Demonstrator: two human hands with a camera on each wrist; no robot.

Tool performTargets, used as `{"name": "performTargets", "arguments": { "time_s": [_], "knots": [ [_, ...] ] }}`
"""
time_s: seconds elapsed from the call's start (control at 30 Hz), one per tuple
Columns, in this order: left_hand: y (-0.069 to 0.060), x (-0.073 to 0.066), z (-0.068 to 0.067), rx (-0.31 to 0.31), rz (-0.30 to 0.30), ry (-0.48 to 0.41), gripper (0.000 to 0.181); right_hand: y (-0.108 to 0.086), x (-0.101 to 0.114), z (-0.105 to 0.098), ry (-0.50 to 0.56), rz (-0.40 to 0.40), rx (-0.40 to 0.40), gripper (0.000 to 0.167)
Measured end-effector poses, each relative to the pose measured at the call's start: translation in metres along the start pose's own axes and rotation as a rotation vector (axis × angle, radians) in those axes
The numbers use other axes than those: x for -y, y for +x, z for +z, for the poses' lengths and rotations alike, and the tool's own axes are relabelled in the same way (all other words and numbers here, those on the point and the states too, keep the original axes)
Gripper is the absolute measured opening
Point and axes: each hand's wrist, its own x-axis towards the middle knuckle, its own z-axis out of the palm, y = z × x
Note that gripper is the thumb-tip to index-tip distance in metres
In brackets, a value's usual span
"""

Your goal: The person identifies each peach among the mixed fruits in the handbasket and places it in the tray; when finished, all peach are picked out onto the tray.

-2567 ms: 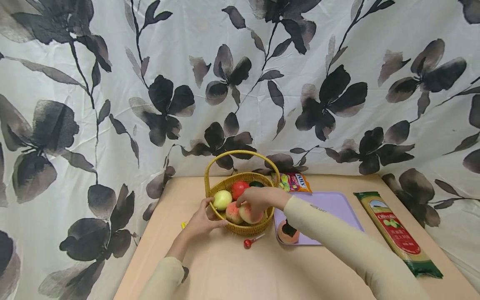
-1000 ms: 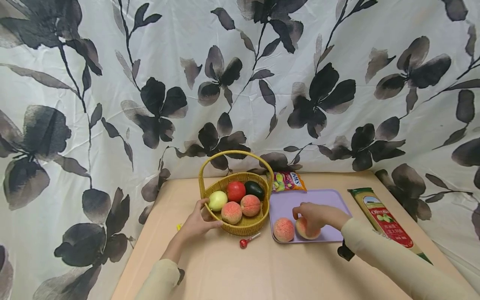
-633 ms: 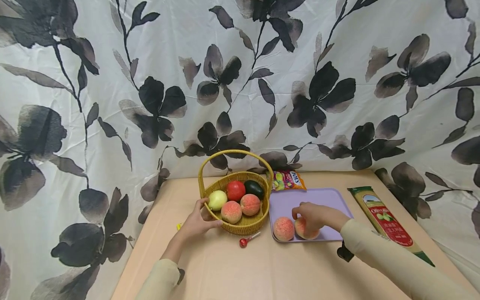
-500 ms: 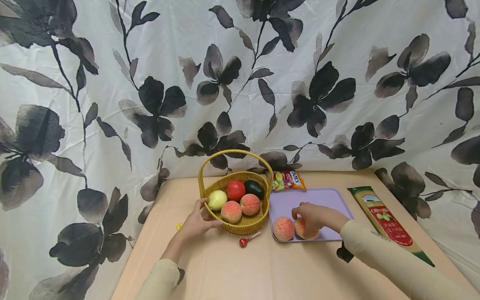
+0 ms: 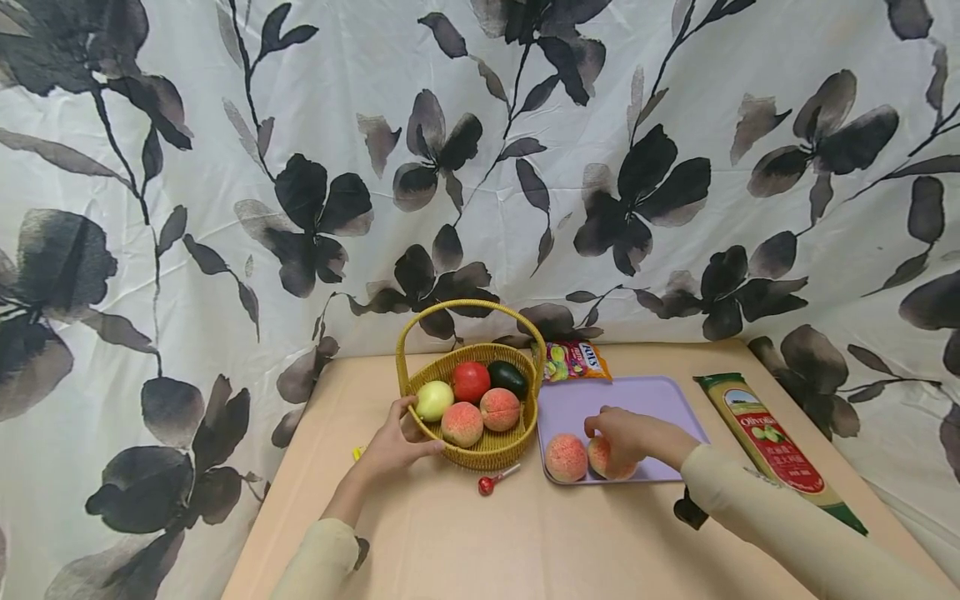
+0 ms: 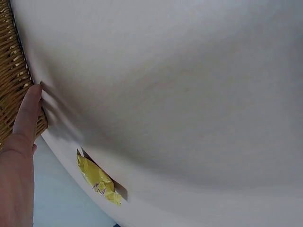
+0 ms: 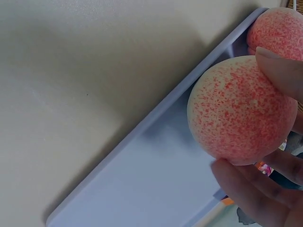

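Observation:
My right hand (image 5: pixel 628 435) holds a pink-speckled peach (image 7: pixel 241 111) between thumb and fingers, low over the front of the lilac tray (image 5: pixel 652 408). Beside it on the tray's front left corner sits another peach (image 5: pixel 566 457). With my left hand (image 5: pixel 393 443) I grip the left side of a yellow wicker basket (image 5: pixel 491 460), the fingers at its rim and the thumb along its outer front. Inside the basket lie a pale green round fruit (image 5: pixel 434 401), a red round fruit (image 5: pixel 471 382), a dark green avocado-like fruit (image 5: pixel 508 379) and two peaches (image 5: pixel 462 424).
A red lollipop (image 5: pixel 487 485) lies in front of the basket. A yellow-wrapped candy (image 6: pixel 98 177) is left of it. Behind the tray is a colourful candy bag (image 5: pixel 577 361); a long green-and-gold Olivoila packet (image 5: pixel 780 450) lies at the right. A floral curtain (image 5: pixel 480 167) hangs behind the table.
My right hand has moved from the basket to the tray with a peach, next to the one there. Over the last second it has stayed still. The left hand keeps its place on the basket.

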Motion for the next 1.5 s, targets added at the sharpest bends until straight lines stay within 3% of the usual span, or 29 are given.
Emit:
{"name": "performTargets", "arguments": {
  "time_s": [0.4,0.53,0.67,0.9,1.07,1.27,1.5],
  "knots": [
    [-0.003,0.006,-0.007,-0.016,-0.003,0.008,0.108,0.006,0.006,-0.004,-0.040,0.000,0.001,0.060],
    [-0.004,0.007,-0.009,-0.019,-0.005,0.005,0.108,0.009,0.011,-0.012,-0.044,0.005,-0.002,0.056],
    [-0.005,0.009,-0.011,-0.023,-0.013,0.010,0.108,0.015,0.018,-0.026,-0.050,-0.038,-0.022,0.050],
    [-0.009,0.011,-0.013,-0.030,-0.010,0.016,0.108,0.039,0.049,-0.056,-0.034,-0.172,-0.043,0.057],
    [-0.009,0.014,-0.010,-0.036,-0.011,-0.004,0.107,0.058,0.082,-0.071,-0.017,-0.256,0.013,0.054],
    [-0.009,0.011,-0.004,-0.026,-0.017,-0.020,0.108,0.086,0.107,-0.076,-0.043,-0.253,0.056,0.052],
    [-0.004,0.001,0.001,-0.017,-0.005,-0.043,0.107,0.116,0.114,-0.076,-0.070,-0.175,0.094,0.056]
  ]
}}
